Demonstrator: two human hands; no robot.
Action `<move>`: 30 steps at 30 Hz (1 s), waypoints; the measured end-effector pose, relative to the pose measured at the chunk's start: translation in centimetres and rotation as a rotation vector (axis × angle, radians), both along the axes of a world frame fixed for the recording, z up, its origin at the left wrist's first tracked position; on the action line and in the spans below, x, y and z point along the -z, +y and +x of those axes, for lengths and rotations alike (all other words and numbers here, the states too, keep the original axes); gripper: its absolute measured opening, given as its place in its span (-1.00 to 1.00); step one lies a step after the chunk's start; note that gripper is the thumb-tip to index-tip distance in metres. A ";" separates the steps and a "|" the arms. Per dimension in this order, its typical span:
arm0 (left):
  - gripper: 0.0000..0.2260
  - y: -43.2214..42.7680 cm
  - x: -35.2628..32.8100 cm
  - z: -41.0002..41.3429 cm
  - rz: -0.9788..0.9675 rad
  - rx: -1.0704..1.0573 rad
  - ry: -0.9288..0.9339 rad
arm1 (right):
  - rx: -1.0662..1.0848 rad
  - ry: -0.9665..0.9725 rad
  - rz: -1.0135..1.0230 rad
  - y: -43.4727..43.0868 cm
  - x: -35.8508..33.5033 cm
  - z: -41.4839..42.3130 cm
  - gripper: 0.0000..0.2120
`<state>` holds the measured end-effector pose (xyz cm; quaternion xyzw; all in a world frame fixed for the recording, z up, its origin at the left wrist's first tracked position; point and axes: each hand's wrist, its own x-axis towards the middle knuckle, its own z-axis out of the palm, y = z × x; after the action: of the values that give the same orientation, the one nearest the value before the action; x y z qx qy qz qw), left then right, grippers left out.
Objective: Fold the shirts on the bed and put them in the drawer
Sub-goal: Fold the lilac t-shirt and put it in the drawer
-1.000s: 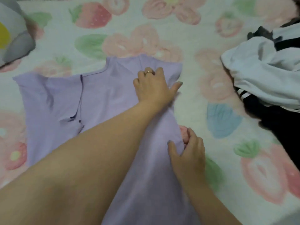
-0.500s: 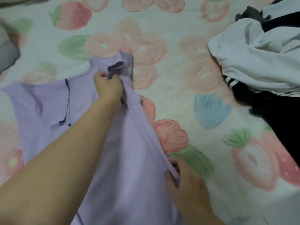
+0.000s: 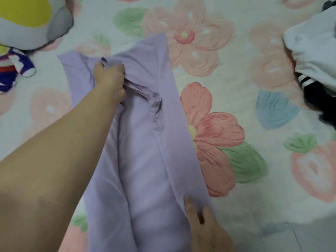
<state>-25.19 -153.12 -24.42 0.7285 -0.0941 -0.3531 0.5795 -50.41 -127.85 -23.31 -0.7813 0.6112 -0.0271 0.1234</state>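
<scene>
Two grips on the lilac shirt (image 3: 145,160): pinched high by left hand (image 3: 109,77), clamped low by right hand (image 3: 203,222), seemingly keeping the fold taut.

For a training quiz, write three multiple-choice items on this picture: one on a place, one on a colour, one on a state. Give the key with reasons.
1. Where is the white and black clothes pile?
A. Under the shirt
B. At the far right of the bedcover
C. In the left hand

2. What colour is the shirt being folded?
A. White
B. Red
C. Lilac

3. What is the left hand doing?
A. Gripping the shirt's upper part
B. Lying flat on the bedcover
C. Holding a plush toy

Key: 1 B, the pile sits at the right edge, apart from the shirt. 2 C, the fabric is pale purple. 3 A, the fingers curl round bunched fabric near the top.
</scene>
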 end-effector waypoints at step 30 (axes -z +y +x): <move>-0.77 25.5 0.3 -17.5 0.674 0.713 -0.161 | 0.004 -0.304 0.042 -1.1 0.8 -3.4 -0.57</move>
<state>-42.65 -127.59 -24.68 0.8229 -0.2624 -0.4825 0.1458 -53.86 -128.92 -24.07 -0.7644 0.5873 -0.1324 0.2309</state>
